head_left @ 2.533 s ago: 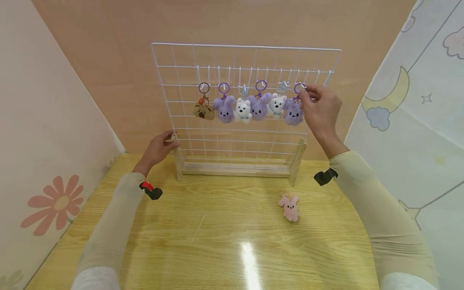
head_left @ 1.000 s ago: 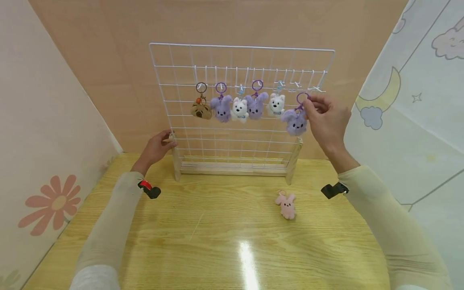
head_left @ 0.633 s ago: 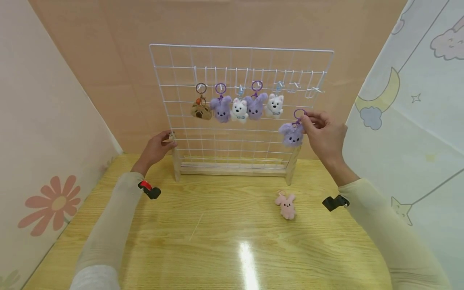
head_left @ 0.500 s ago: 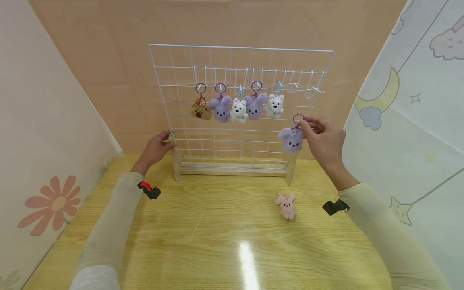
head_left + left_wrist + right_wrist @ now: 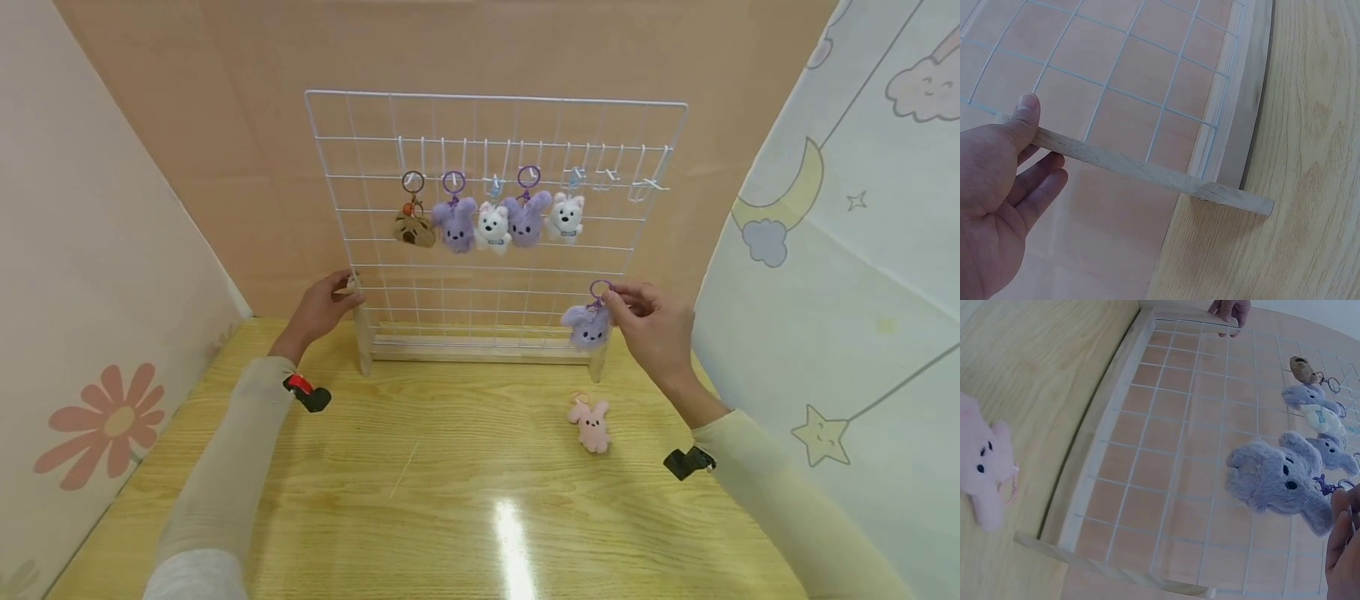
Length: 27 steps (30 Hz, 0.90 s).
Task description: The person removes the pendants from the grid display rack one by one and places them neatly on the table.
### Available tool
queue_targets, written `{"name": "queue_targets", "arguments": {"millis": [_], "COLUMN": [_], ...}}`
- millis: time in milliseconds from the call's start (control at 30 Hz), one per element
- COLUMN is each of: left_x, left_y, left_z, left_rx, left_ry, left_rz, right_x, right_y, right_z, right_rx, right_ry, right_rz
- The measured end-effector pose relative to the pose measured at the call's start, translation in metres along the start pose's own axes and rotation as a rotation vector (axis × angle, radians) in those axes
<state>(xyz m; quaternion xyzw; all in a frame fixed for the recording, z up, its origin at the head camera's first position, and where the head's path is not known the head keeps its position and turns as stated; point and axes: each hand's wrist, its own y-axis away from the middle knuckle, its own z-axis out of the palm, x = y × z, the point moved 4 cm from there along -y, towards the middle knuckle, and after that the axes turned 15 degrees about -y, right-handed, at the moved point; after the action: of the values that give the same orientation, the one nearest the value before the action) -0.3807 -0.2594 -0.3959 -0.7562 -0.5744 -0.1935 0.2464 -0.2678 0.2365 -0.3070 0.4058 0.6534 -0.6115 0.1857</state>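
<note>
Head view: wood table (image 5: 450, 500), white grid rack (image 5: 495, 217) upright at 12 o'clock. Left hand (image 5: 322, 304) grips the rack's left post, likely to steady it. Right hand (image 5: 648, 325) pinches the ring of a purple bunny (image 5: 585, 325), hanging free low by the right post.

Left wrist: thumb along the post (image 5: 1135, 169), fingers curled under.

Right wrist: bunny (image 5: 1279, 481) fluffy, lilac, black eyes; pink bunny (image 5: 985, 475) lies on the table at 9 o'clock.
</note>
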Motion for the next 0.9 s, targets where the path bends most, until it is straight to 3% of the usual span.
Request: {"name": "queue_targets", "arguments": {"millis": [233,633,900], "left_x": [0.003,0.005,0.002], "left_y": [0.001,0.001,0.0], "left_z": [-0.001,0.0,0.0], "left_rx": [0.011,0.011,0.006], "left_ry": [0.003,0.017,0.02], "left_rz": [0.003,0.009,0.013], "right_x": [0.005,0.022,0.029], "right_y": [0.02,0.052,0.069], "right_z": [0.004,0.004,0.006], "right_rx": [-0.041,-0.044,-0.058], "right_ry": [-0.043,0.085,0.061], "right_rz": [0.041,0.045,0.069]}}
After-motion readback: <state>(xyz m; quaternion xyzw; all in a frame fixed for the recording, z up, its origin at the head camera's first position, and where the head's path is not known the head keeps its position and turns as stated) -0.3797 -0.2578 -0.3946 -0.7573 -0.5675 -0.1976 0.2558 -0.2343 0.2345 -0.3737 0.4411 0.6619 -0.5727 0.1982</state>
